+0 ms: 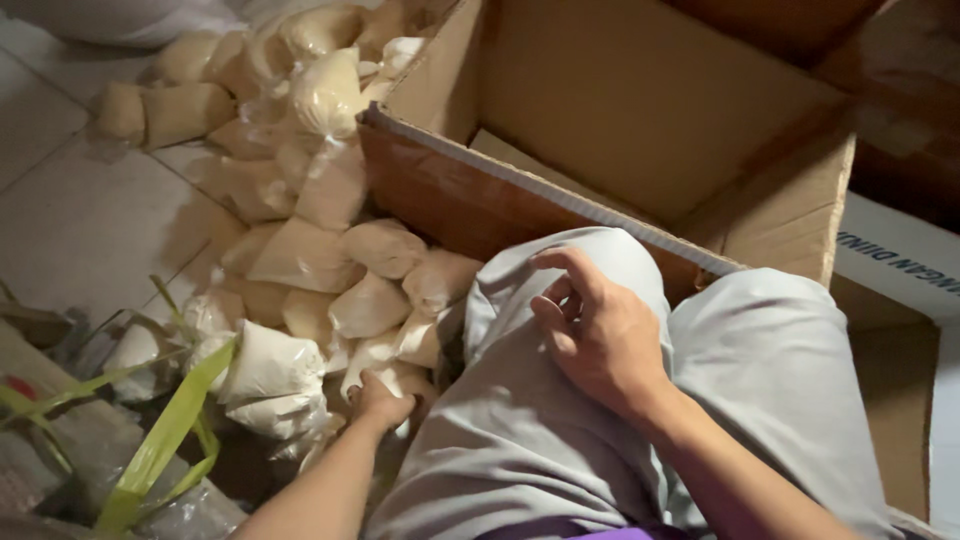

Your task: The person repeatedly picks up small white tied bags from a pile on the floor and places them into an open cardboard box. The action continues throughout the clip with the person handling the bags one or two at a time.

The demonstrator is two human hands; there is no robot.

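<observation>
Closed around a pale filled pouch (392, 377) from the floor heap, the left hand (380, 403) is mid-pickup; lifting toward the open cardboard box (640, 110) seems needed. Right hand (600, 335) rests loose on the knee, holding nothing.

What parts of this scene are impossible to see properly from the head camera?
- Left hand: fingers buried among the pale filled bags, so its grip is unclear.
- Cardboard box: its floor is hidden behind the near wall and the grey-clad knee.
- Bag contents: too dim to identify.
- Green strap: lower end cut off by the frame edge.
- Right hand: palm faces down, unseen.
</observation>
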